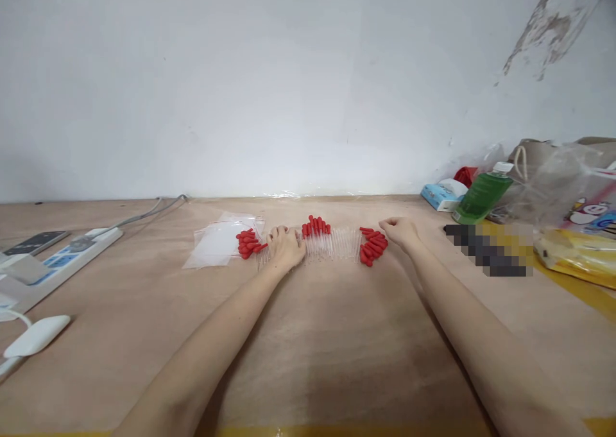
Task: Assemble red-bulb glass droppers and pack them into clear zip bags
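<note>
A row of thin clear tubes (pixel 332 244) lies side by side on the wooden tabletop. Red rubber bulbs (pixel 316 226) cap the far ends of several tubes in the middle of the row. My left hand (pixel 287 246) rests on the left part of the row, palm down, its bent fingers spread over the tubes. One heap of loose red bulbs (pixel 248 244) lies to its left, and another heap of red bulbs (pixel 373 247) is at the row's right end. Just beyond that right heap, my right hand (pixel 400 231) has thumb and fingers pinched together; whatever is between them is hidden.
Clear plastic bags (pixel 212 244) lie left of the tubes. At far left are a power strip (pixel 67 260), a phone (pixel 37 242) and a white charger (pixel 38 335). A tissue pack (pixel 440 195), green bottle (pixel 482 194) and yellow package (pixel 572 254) stand at right.
</note>
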`<control>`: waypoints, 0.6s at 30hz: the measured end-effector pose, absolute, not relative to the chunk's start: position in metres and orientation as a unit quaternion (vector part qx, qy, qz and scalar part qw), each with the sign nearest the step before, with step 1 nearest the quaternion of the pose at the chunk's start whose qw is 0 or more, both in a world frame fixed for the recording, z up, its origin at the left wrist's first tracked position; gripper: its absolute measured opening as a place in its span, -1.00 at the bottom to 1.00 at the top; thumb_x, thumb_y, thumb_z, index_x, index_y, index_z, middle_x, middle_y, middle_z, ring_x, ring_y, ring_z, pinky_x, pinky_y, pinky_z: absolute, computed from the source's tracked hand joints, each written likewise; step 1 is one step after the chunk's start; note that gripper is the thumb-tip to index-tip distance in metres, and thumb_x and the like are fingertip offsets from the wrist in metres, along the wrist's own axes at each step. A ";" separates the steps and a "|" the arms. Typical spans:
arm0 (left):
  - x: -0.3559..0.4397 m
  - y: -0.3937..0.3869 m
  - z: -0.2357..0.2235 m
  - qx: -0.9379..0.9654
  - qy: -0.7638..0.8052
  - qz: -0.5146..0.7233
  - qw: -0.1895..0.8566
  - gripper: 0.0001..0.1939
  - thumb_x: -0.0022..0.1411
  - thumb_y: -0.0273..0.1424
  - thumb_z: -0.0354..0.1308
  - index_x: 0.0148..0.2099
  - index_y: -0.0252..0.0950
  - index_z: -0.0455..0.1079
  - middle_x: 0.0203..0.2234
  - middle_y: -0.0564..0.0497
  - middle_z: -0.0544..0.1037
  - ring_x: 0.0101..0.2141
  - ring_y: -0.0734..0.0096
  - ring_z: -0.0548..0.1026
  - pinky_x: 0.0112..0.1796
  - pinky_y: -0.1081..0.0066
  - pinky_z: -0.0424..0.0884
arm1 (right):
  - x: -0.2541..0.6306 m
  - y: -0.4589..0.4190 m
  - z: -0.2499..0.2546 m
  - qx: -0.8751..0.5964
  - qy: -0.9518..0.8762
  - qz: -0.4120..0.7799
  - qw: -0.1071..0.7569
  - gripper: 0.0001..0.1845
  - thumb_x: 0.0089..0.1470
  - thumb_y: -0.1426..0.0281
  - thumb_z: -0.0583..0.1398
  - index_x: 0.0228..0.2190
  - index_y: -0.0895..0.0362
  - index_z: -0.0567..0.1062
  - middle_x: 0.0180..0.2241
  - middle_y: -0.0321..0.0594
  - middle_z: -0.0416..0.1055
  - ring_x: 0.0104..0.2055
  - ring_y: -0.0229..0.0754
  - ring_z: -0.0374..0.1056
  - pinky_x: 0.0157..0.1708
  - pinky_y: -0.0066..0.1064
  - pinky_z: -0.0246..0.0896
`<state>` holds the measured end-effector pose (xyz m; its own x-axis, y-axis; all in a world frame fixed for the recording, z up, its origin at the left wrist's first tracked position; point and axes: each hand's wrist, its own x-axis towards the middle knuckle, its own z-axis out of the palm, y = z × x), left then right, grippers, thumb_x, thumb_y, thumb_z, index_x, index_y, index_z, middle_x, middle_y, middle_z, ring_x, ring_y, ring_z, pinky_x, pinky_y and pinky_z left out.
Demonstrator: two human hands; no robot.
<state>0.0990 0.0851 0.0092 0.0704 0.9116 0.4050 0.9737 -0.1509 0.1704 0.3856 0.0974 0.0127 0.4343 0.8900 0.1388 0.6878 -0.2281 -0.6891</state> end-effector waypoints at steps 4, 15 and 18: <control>0.099 0.081 0.013 -0.727 -0.657 -0.176 0.097 -0.71 0.04 -0.28 0.01 -0.26 -0.36 0.40 -0.18 -0.22 0.33 -0.08 0.05 0.18 -0.08 0.13 0.04 | 0.389 0.115 0.001 -0.763 -0.515 0.201 0.336 -0.77 -0.13 0.33 0.18 -0.43 0.20 0.54 -0.55 -0.22 0.45 -0.50 -0.25 0.33 -0.55 -0.53 0.12; 0.104 0.074 0.021 -0.713 -0.680 -0.123 0.118 -0.65 0.02 -0.31 0.00 -0.21 -0.41 0.43 -0.19 -0.27 0.33 -0.11 -0.02 0.19 -0.13 0.10 0.05 | 0.379 0.146 0.010 -0.755 -0.514 0.313 0.260 -0.80 -0.25 0.36 0.32 -0.62 0.23 0.44 -0.63 -0.24 0.40 -0.64 -0.30 0.29 -0.63 -0.49 0.17; 0.105 0.072 0.021 -0.725 -0.666 -0.127 0.124 -0.67 0.05 -0.34 -0.01 -0.20 -0.42 0.43 -0.17 -0.27 0.32 -0.08 -0.02 0.17 -0.11 0.11 0.02 | 0.375 0.148 0.011 -0.753 -0.531 0.308 0.237 -0.77 -0.28 0.36 0.33 -0.67 0.23 0.41 -0.64 -0.21 0.39 -0.63 -0.27 0.30 -0.63 -0.46 0.18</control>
<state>0.1052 0.0718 0.0215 0.0813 0.9332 0.3499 0.9965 -0.0826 -0.0112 0.3749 0.1484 0.0109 0.2474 0.9453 -0.2126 0.6539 -0.3248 -0.6834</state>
